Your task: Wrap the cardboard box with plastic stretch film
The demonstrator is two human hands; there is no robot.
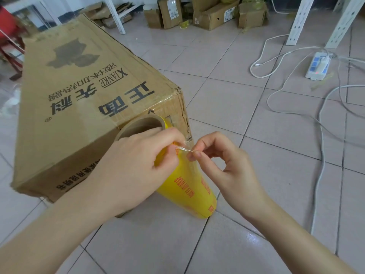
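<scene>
**Film Edge Freed, Box Not Yet Wrapped**

A large printed cardboard box [79, 107] lies on a tiled floor [237, 107], its brown faces showing no stretch film that can be made out. Just in front of its near corner a yellow roll of stretch film [189, 186] is held tilted, its lower end at or near the floor and its open cardboard core [142, 127] uppermost.

The person's left hand [134, 167] grips the upper part of the roll with curled fingers. The right hand [223, 165] pinches the loose film end [183, 148] between thumb and forefinger, its other fingers loosely bent, and draws a short clear strip away from the roll.

By the look of it, the job is at its opening step. The leading edge has been found and lifted, but it has yet to be fixed to the box, and every turn around the carton remains to be made.

Beyond, a white power strip [318, 66] and trailing cables [276, 99] lie on the tiles. Battered smaller cartons [213, 16] are piled near white perforated shelf posts [300, 20].
</scene>
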